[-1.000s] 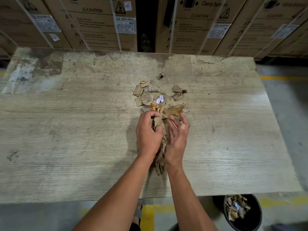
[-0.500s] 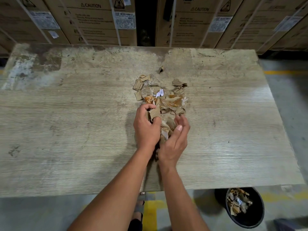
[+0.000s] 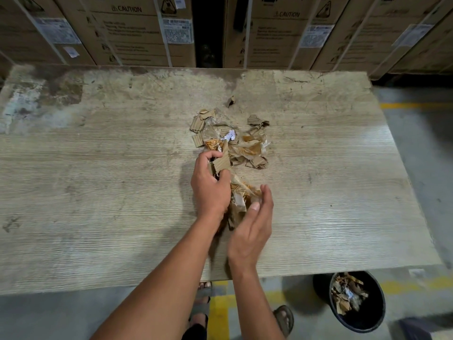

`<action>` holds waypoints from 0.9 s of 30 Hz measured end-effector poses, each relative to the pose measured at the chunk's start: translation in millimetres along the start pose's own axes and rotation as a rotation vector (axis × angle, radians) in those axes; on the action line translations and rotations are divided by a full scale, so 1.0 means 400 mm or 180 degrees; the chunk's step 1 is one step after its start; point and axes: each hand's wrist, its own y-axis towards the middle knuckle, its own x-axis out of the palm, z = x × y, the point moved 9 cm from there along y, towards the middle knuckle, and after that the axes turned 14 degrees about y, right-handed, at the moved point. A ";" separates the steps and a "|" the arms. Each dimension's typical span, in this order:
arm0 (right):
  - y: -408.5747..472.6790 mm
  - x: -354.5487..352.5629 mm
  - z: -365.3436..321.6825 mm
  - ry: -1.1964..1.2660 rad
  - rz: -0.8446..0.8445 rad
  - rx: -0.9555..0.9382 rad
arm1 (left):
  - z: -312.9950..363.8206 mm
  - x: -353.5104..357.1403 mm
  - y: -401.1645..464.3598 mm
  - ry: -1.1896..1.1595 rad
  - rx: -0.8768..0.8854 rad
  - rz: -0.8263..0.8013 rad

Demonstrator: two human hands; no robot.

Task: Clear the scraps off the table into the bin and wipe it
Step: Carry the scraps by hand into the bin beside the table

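Note:
A pile of cardboard scraps and crumpled clear plastic (image 3: 247, 148) lies in the middle of the worn wooden table (image 3: 98, 192). My left hand (image 3: 210, 185) grips a bunch of cardboard pieces, one corrugated strip sticking up between thumb and fingers. My right hand (image 3: 255, 222) is cupped beside it, fingers loosely curved, pressing against a wad of plastic and cardboard (image 3: 241, 200) held between both hands. One small scrap (image 3: 230, 101) lies apart, farther back. A black bin (image 3: 355, 300) holding scraps stands on the floor at the table's near right corner.
Stacked cardboard boxes (image 3: 137, 33) with caution labels line the far edge of the table. Yellow floor lines (image 3: 218, 315) run beneath the table's near edge, by my sandalled feet. No cloth is in view.
Both hands have drawn a bunch of scraps back toward me, away from the rest of the pile. My right hand has dropped lower and opened into a cup.

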 end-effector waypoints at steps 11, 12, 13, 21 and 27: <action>0.121 0.155 -0.004 0.0283 -0.0304 0.0168 | -0.023 0.008 0.011 -0.0455 -0.0094 -0.0405; 0.126 0.162 -0.004 0.0334 -0.0343 0.0184 | -0.021 0.009 0.010 -0.0560 -0.0109 -0.0468; 0.130 0.167 -0.005 0.0393 -0.0380 0.0221 | -0.018 0.010 0.010 -0.0695 -0.0108 -0.0502; 0.165 0.171 -0.037 0.0690 -0.0511 0.0554 | 0.017 0.040 0.000 -0.1087 -0.0146 -0.0517; 0.191 0.150 -0.047 0.1007 -0.0335 0.0618 | 0.052 0.061 -0.009 -0.1206 -0.0100 -0.0491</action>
